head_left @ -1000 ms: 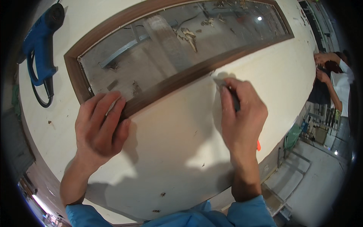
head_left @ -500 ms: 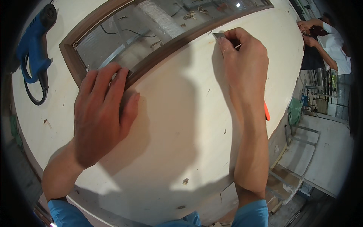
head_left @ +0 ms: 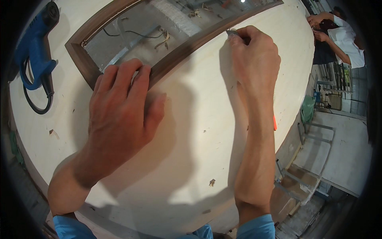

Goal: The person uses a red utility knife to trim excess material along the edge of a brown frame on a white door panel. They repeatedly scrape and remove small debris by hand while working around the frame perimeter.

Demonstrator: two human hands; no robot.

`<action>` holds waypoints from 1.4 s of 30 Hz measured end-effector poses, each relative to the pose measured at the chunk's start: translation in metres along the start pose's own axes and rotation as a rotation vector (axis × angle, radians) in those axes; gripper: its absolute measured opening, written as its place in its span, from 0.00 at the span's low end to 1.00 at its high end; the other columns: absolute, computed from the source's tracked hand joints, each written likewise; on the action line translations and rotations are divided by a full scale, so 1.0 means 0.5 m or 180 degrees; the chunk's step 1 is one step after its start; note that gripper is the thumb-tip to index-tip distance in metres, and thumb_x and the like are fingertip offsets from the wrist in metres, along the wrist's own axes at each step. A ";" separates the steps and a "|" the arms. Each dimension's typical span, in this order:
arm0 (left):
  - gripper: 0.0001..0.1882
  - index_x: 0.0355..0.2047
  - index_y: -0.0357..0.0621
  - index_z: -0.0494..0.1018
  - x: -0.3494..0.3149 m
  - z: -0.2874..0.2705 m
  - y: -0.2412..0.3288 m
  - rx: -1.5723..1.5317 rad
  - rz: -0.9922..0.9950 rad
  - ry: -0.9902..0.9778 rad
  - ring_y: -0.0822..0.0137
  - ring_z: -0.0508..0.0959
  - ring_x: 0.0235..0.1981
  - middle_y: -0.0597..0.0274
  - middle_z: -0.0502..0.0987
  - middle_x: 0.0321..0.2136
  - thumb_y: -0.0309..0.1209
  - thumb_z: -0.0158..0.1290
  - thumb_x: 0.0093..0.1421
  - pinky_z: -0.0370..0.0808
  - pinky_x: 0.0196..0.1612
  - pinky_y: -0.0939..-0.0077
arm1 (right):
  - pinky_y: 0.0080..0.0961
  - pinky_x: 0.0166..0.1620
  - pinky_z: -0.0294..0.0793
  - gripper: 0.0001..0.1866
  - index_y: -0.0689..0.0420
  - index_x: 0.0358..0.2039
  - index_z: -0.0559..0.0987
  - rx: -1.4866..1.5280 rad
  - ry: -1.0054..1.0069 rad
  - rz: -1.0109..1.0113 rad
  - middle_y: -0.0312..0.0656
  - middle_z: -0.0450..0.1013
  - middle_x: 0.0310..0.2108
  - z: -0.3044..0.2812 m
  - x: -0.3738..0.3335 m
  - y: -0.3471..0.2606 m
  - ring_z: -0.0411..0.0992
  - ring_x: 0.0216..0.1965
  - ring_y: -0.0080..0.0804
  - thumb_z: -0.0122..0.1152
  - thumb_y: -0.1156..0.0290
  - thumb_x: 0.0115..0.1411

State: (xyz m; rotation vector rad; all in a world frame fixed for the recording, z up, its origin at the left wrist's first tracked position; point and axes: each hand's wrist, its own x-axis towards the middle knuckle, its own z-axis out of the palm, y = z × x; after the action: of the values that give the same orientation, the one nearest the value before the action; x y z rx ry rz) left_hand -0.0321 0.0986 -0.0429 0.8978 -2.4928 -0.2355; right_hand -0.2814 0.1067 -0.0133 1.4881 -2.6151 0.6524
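Note:
A brown wooden frame with a clear pane in it lies on a pale board. My left hand rests on the frame's near edge, fingers laid over it and thumb out to the side. In a pinch between thumb and fingers, my right hand holds a small flat metal blade. The blade's tip is at the frame's near edge, farther along to the right. Most of the blade is hidden by my fingers.
A blue heat gun with a dark cord lies at left. Part of an orange-red object shows beside my right forearm. Wood scraps dot the board. Another person works at far right, near a metal rack.
My left hand has slid to the right along the frame's edge. My right hand has shifted slightly up and left, and the blade has tilted. The view has also moved a little.

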 end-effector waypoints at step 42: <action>0.25 0.56 0.24 0.74 0.000 0.000 -0.002 -0.0194 -0.0032 -0.0147 0.42 0.75 0.50 0.42 0.73 0.54 0.32 0.61 0.65 0.74 0.54 0.50 | 0.35 0.49 0.79 0.16 0.60 0.42 0.88 0.0058 -0.0032 0.0382 0.47 0.85 0.35 -0.001 0.010 -0.004 0.83 0.37 0.41 0.66 0.60 0.65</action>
State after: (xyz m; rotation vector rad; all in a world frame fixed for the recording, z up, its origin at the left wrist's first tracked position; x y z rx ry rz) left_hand -0.0314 0.0980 -0.0434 0.8896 -2.5097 -0.3374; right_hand -0.2824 0.1016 -0.0109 1.3505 -2.7304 0.6826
